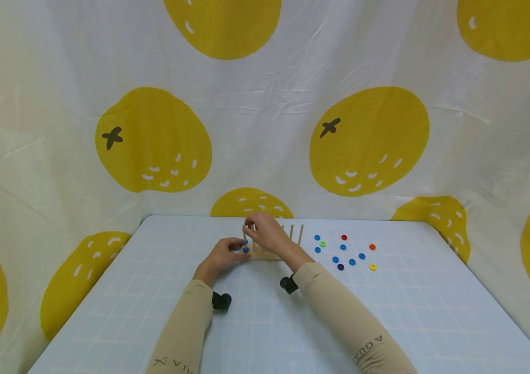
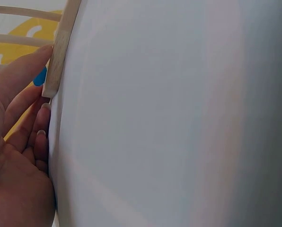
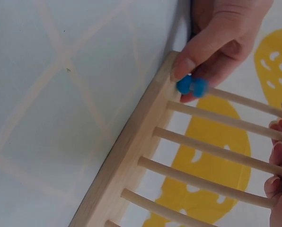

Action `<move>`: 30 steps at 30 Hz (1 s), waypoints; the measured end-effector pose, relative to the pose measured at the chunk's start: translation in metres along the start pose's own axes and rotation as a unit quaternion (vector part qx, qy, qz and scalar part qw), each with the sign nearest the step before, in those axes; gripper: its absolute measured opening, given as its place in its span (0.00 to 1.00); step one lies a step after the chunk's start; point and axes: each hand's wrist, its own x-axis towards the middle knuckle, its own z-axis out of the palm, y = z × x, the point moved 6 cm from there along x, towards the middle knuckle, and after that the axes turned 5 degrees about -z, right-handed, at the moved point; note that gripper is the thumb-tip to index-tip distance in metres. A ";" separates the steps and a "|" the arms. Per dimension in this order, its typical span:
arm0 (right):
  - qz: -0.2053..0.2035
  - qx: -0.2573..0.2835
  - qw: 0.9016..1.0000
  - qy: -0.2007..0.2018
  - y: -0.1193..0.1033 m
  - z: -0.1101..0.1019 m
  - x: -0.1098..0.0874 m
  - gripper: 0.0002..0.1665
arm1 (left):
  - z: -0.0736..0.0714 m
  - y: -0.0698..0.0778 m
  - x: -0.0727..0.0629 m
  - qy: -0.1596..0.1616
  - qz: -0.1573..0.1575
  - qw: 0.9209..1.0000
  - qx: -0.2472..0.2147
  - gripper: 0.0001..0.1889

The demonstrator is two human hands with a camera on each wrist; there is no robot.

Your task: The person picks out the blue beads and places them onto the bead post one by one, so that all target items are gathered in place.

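Observation:
A wooden base with upright pegs (image 1: 265, 256) stands on the table, and my left hand (image 1: 223, 253) grips its left end. In the right wrist view the left thumb presses the front of the base (image 3: 153, 101) while the fingers reach behind it. Two blue rings are on the end peg: one low ring (image 3: 183, 84) by the thumb, and a motion-blurred ring (image 3: 198, 87) just above it. My right hand (image 1: 267, 232) is at the top of this peg, fingers loosely bent by the peg tips, with no ring visible in them.
Right of the base, loose rings lie spread on the table: several blue ones, such as one blue ring (image 1: 362, 256), plus a green ring (image 1: 323, 243), red ring (image 1: 344, 237), orange ring (image 1: 372, 247), yellow ring (image 1: 373, 267) and purple ring (image 1: 341, 267). A patterned curtain (image 1: 265, 130) hangs behind.

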 end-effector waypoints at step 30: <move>-0.019 -0.006 0.999 0.026 0.008 -0.047 -0.038 0.15 | 0.000 0.000 -0.001 0.001 -0.014 1.000 0.014 0.26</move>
